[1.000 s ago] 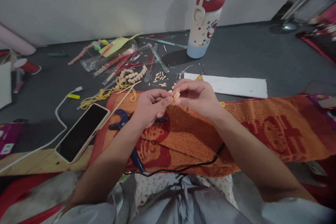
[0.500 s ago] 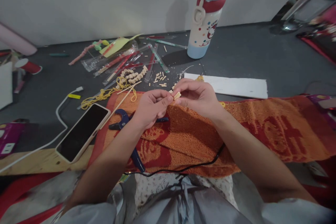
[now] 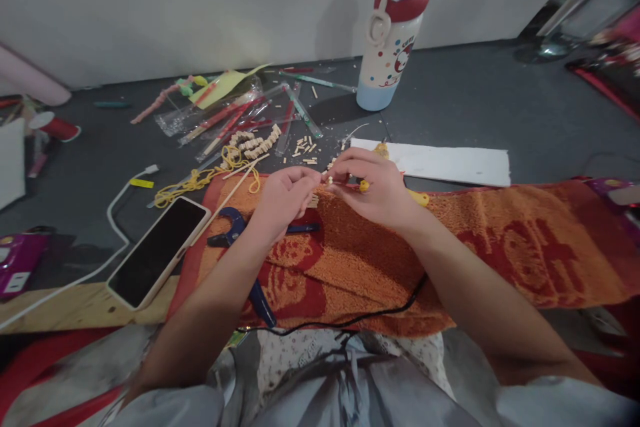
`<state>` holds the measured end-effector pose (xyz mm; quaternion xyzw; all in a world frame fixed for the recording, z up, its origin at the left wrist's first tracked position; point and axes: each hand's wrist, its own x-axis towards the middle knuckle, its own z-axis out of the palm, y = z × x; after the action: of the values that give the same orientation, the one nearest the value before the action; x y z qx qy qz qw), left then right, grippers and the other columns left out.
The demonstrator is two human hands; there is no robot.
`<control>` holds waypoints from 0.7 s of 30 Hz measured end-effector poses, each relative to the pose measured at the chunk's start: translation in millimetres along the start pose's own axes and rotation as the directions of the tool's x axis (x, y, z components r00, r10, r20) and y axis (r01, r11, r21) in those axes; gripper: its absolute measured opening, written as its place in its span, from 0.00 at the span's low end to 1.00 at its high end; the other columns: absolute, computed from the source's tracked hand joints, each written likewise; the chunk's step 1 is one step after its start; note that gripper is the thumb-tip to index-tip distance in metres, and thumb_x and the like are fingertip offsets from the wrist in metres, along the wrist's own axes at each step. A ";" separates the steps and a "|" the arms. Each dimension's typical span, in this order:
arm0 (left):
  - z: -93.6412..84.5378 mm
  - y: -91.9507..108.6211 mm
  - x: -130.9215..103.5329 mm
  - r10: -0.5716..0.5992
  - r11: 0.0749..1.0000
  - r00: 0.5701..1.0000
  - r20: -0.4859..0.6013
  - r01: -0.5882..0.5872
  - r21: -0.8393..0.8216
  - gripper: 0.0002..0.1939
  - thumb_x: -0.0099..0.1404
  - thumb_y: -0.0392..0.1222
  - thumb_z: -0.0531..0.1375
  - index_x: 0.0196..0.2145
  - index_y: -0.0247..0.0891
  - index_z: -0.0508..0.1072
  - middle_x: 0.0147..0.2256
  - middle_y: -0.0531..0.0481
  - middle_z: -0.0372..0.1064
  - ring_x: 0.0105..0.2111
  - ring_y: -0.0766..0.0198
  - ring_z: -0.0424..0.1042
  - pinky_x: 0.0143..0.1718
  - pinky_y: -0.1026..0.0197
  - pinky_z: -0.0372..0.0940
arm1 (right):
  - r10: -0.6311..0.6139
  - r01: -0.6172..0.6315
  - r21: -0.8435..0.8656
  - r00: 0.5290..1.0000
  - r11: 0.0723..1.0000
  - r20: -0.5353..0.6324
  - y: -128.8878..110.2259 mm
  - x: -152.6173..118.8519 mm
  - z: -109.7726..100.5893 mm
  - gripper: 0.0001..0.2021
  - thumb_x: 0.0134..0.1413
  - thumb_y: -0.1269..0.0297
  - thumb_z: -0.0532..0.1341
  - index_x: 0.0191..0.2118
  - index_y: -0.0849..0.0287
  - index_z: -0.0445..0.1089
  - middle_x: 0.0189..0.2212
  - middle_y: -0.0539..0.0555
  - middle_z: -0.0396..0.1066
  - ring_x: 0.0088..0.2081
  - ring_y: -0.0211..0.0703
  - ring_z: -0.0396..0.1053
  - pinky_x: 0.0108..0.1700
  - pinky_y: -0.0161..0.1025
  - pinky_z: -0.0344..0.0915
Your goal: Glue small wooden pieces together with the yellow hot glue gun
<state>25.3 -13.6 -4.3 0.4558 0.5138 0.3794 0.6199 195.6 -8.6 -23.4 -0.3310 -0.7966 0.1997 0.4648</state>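
Observation:
My left hand point(image 3: 280, 203) is closed in a pinch, its fingertips close to those of my right hand point(image 3: 375, 188). A tiny pale wooden piece point(image 3: 329, 181) shows at the right fingertips, where thumb and finger pinch it. Beside the left fingers appear a few small wooden sticks point(image 3: 313, 201); whether they are held or lie on the towel I cannot tell. What the left fingertips grip is largely hidden. Under both hands spreads an orange towel point(image 3: 370, 260). A yellow-handled tool point(image 3: 419, 198) lies partly behind my right hand. Blue-handled cutters point(image 3: 234, 230) rest beneath my left forearm.
Short wooden bits point(image 3: 305, 145) lie beyond the hands, near a strung wooden chain point(image 3: 267, 141) and yellow cord point(image 3: 193, 187). A phone point(image 3: 160, 253) sits left. Behind stand a bottle point(image 3: 387, 53) and, lower, a white strip point(image 3: 455, 165). Plastic-wrapped sticks point(image 3: 225, 120) are scattered at the back.
The wooden piece between the hands has turned and shows less. My fingertips have shifted slightly left, and the small sticks and yellow-handled tool are more visible.

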 end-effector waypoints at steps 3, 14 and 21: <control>0.6 -0.2 0.2 -0.028 0.999 0.999 0.032 0.027 0.044 0.12 0.52 0.47 0.64 0.26 0.36 0.69 0.10 0.63 0.52 0.10 0.78 0.43 0.13 0.70 0.37 | -0.050 0.051 -0.059 0.999 0.997 0.016 1.1 -0.5 1.5 0.04 0.57 0.70 0.60 0.32 0.60 0.70 0.31 0.55 0.69 0.31 0.39 0.66 0.32 0.38 0.64; 0.2 -1.9 1.0 -0.026 0.994 0.999 0.044 0.021 0.109 0.12 0.49 0.46 0.65 0.26 0.35 0.68 0.13 0.64 0.51 0.12 0.78 0.44 0.14 0.69 0.38 | -0.089 0.100 -0.259 0.995 0.961 0.051 4.0 -6.1 6.0 0.05 0.58 0.72 0.57 0.34 0.58 0.70 0.34 0.56 0.71 0.37 0.45 0.67 0.41 0.43 0.66; 2.1 1.5 -1.0 -0.053 0.997 0.998 0.038 0.051 0.056 0.11 0.49 0.43 0.64 0.26 0.35 0.68 0.13 0.64 0.52 0.11 0.79 0.45 0.14 0.69 0.39 | -0.104 0.116 -0.297 0.993 0.948 0.057 0.5 -5.3 3.8 0.05 0.57 0.73 0.58 0.35 0.61 0.72 0.34 0.57 0.71 0.38 0.45 0.68 0.42 0.42 0.67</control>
<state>27.2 -14.4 -2.5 0.4666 0.5234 0.3400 0.6267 194.3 -12.0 -28.7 -0.3484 -0.8441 0.0570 0.4035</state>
